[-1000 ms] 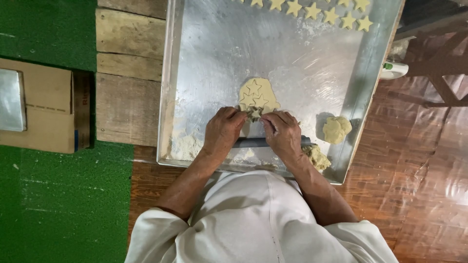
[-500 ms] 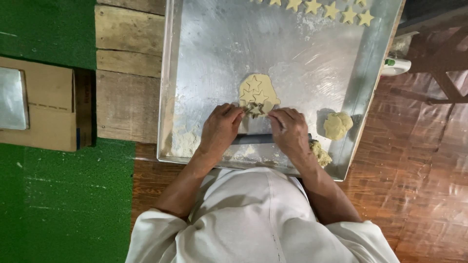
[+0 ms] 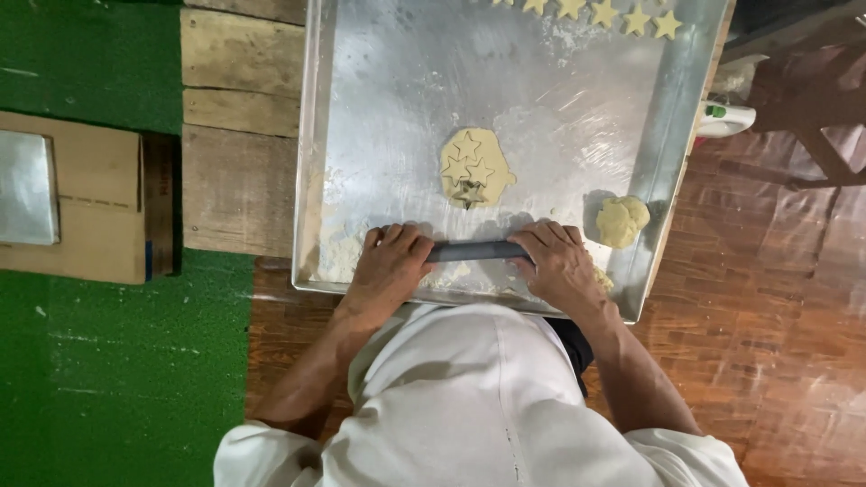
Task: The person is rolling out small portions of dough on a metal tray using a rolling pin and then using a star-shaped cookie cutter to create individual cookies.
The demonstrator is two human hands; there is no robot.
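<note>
Nearest the camera, the person's white shirt (image 3: pixel 469 397) is filling the bottom of the view, with both forearms reaching up onto a big metal tray (image 3: pixel 397 81). The left hand (image 3: pixel 390 269) and the right hand (image 3: pixel 561 263) are resting palms down on the two ends of a dark grey rolling pin (image 3: pixel 476 251), which is lying crosswise along the near edge of the tray. The fingers of both hands are curling over the pin and pressing on it rather than closing round it; the middle of the pin is showing bare between the hands.

Just beyond the pin, a flat piece of pale dough (image 3: pixel 475 169) is lying on the tray, apart from the pin, with star shapes pressed into it. A lump of dough (image 3: pixel 622 220) is sitting to the right of it, near the right hand and close to the tray's right rim. Loose flour and crumbs are lying near the tray's left corner (image 3: pixel 341 257).

At the far edge of the tray, a row of cut star cookies (image 3: pixel 603 13) is lying in a line. The tray is sitting on a wooden surface (image 3: pixel 236 171). A cardboard box (image 3: pixel 99 207) is lying on the green floor (image 3: pixel 108 379) to the left.
</note>
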